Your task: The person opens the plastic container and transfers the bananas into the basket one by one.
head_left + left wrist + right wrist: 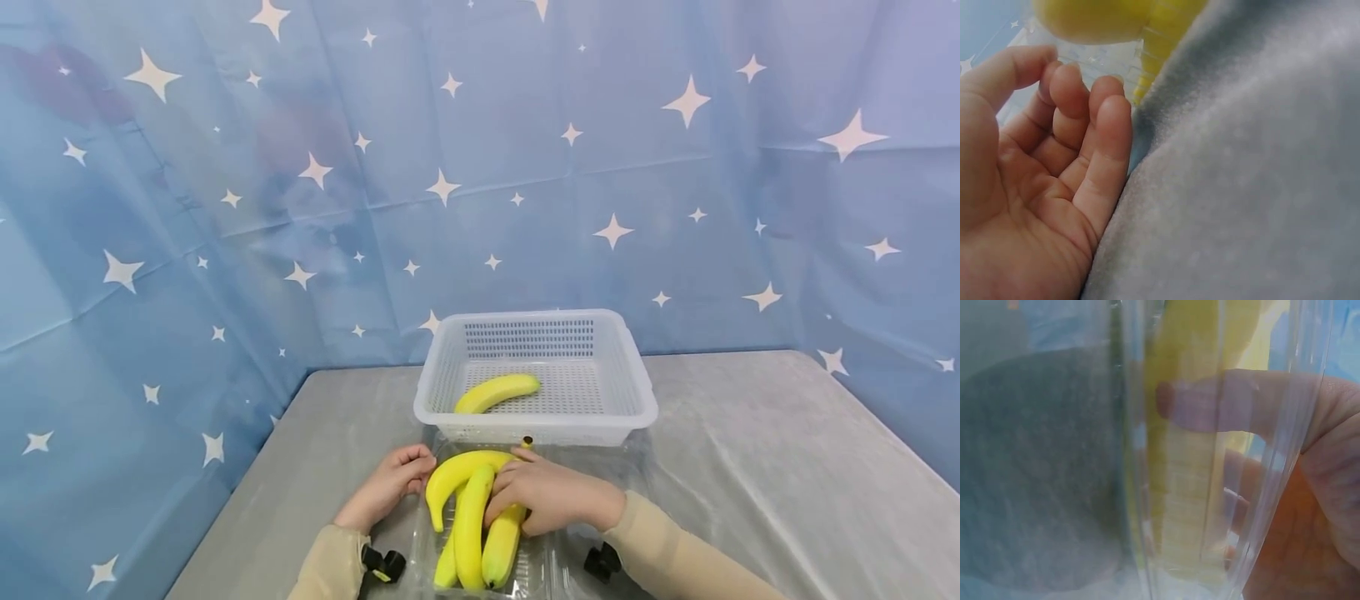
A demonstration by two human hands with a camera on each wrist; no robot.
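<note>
Several yellow bananas lie in a clear plastic box (542,575) on the grey-covered table. A curved banana (459,471) lies across the far part, and another banana (471,533) runs lengthwise in front of it. My right hand (542,495) reaches in from the right and grips the rightmost banana (501,552), covering its middle. Through clear plastic in the right wrist view, the thumb (1210,403) overlaps yellow peel. At the box's left edge, my left hand (397,482) pinches the rim between thumb and index finger. Its other fingers (1113,128) curl loosely.
Just behind the box stands a white perforated basket (633,392) with one banana (497,392) inside. The grey table (750,467) extends to both sides. A blue star-patterned curtain (525,167) hangs behind it and along the sides.
</note>
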